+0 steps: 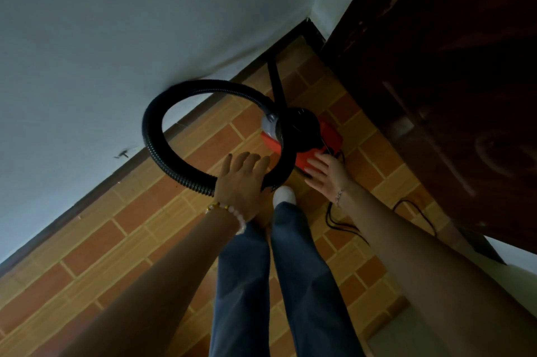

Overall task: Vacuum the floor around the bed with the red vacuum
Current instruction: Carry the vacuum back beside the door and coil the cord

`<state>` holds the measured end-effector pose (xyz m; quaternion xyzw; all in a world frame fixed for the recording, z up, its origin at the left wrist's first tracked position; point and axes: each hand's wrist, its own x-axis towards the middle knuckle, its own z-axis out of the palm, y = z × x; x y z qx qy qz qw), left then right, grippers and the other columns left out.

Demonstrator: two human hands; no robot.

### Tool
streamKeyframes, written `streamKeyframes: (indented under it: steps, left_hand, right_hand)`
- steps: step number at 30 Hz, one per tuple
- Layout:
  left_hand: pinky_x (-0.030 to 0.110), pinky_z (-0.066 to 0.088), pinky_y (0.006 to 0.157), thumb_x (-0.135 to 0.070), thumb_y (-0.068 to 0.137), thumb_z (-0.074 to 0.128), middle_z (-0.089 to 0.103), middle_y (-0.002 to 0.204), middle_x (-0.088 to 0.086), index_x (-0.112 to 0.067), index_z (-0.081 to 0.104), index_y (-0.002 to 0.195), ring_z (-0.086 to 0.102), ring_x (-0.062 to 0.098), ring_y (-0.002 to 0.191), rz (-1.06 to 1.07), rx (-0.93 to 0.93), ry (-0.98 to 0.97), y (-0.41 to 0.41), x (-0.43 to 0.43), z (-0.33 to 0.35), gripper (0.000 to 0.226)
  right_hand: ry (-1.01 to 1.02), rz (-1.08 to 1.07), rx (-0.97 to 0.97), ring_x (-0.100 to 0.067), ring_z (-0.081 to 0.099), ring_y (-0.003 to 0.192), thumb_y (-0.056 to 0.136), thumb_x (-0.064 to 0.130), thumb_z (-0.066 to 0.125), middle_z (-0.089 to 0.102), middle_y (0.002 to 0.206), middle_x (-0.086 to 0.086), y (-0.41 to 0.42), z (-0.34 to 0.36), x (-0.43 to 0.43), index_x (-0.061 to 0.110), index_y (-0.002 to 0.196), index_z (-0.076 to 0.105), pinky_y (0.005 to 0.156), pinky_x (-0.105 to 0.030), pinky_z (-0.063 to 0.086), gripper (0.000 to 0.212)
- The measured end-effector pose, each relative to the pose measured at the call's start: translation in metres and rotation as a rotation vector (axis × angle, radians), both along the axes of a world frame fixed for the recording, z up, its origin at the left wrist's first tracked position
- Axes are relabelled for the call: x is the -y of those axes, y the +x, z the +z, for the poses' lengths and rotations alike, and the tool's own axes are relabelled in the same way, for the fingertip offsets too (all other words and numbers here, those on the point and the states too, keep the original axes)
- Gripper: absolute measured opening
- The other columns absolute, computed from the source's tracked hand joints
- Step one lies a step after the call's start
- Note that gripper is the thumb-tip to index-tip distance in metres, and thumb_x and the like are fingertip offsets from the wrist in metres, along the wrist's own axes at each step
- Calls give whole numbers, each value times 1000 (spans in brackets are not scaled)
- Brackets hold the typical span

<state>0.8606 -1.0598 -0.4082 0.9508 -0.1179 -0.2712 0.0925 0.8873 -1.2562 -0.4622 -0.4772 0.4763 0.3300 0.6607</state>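
Near the tiled floor's (116,226) far corner, the red vacuum (329,137) is sitting beside the wall (116,37). Both hands are reaching down with fingers spread: the left hand (241,179) is lying over the black hose (154,138), and the right hand (324,175) is touching the casing. This is seemingly the fetching step; a firm grip comes next.

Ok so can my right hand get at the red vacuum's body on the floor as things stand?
Probably yes. The right hand is open, its fingertips at the red vacuum body; nothing lies between. The black ribbed hose loops off to the other side.
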Motion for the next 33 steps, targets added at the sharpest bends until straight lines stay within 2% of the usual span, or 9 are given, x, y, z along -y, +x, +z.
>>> streamKeyframes:
  steps: [3, 6, 8, 13, 16, 20, 22, 26, 33]
  left_hand:
    - [45, 23, 111, -49, 93, 41, 42, 142, 3, -19, 29, 143, 36, 26, 133, -40, -35, 52, 14, 24, -20, 59]
    - [42, 38, 95, -52, 92, 42, 47, 133, 6, -17, 33, 138, 48, 29, 119, -20, -129, 70, 27, 45, -45, 58]
    - [39, 42, 85, -47, 92, 45, 48, 130, 7, -16, 33, 136, 51, 29, 115, 39, -200, 57, 35, 56, -58, 55]
    - [37, 38, 71, -39, 90, 52, 48, 126, 8, -13, 34, 132, 54, 30, 111, 199, -335, 42, 48, 68, -84, 52]
    - [35, 42, 75, -29, 90, 54, 49, 125, 12, -9, 34, 131, 55, 31, 108, 335, -461, -14, 62, 73, -97, 50]
    - [29, 39, 79, -17, 92, 55, 52, 129, 15, -3, 35, 133, 54, 29, 114, 494, -630, -55, 79, 78, -107, 48]
    - [28, 39, 79, -20, 92, 55, 53, 129, 15, -5, 34, 136, 54, 30, 115, 521, -640, -81, 81, 76, -109, 51]
    - [30, 42, 86, -23, 95, 51, 52, 133, 15, -10, 29, 142, 53, 29, 117, 517, -627, -128, 80, 71, -105, 53]
    - [37, 46, 87, -28, 92, 56, 54, 129, 14, -19, 26, 144, 55, 31, 114, 584, -648, -137, 80, 67, -103, 61]
  right_hand:
    - [-192, 214, 85, -24, 43, 132, 101, 18, 40, 43, 145, -11, 13, -28, 17, 12, 144, 37, 103, -36, 39, 43]
    - [-306, 370, 168, -23, 40, 134, 97, 11, 49, 41, 146, -10, 27, -56, 26, 10, 144, 37, 99, -27, 36, 48]
    - [-335, 419, 207, -22, 37, 136, 95, 9, 53, 40, 147, -7, 36, -72, 25, 11, 144, 37, 97, -24, 33, 51]
    - [-438, 645, 338, -23, 37, 136, 94, 10, 57, 42, 146, -8, 63, -106, 8, 11, 142, 41, 104, -30, 35, 51]
    - [-500, 781, 347, -27, 41, 133, 92, 7, 57, 47, 142, -11, 73, -127, 8, 9, 139, 46, 107, -38, 38, 48]
    - [-642, 954, 339, -26, 50, 124, 88, 6, 63, 51, 135, -7, 80, -146, 17, 12, 134, 50, 99, -33, 46, 48]
    - [-733, 990, 360, -29, 51, 119, 87, 7, 64, 46, 135, -9, 82, -151, 19, 11, 132, 49, 98, -36, 48, 48]
    - [-835, 1131, 313, -33, 43, 126, 89, 12, 62, 39, 139, -13, 86, -157, 23, 11, 137, 44, 104, -40, 41, 50]
    - [-953, 1136, 246, -35, 46, 117, 95, 24, 55, 35, 136, -14, 78, -167, 8, 12, 135, 46, 91, -40, 49, 43]
